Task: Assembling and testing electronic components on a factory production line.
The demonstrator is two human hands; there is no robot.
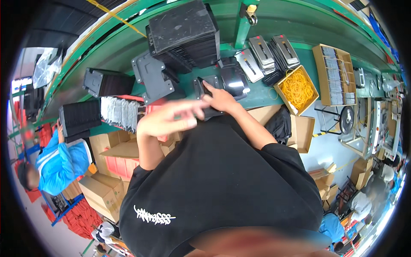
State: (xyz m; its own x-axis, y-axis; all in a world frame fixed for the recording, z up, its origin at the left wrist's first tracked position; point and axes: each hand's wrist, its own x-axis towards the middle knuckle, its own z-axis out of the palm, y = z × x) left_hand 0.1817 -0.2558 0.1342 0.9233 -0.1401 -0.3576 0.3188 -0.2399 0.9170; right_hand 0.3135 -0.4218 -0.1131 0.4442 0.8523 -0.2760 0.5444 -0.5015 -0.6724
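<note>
My left hand (169,120) hovers in front of my chest, palm turned inward and slightly blurred. Its fingers are stretched and apart, with nothing visible in them. My right hand (221,99) rests at a black flat part (198,89) on the bench, one finger stretched along it and the others partly hidden. The part looks like a small panel; its exact kind cannot be made out. Just right of it lies a glossy black curved cover (234,81). Left of my hands, dark flat plates with holes (155,79) are piled up.
Behind stands a tall stack of black panels (184,25). Silver-and-black plates (249,65) lie right, near a box of yellow rubber bands (299,90) and a divided carton (334,77). White sleeved pieces (120,113) stand left. A co-worker in a blue jacket (64,160) is further left.
</note>
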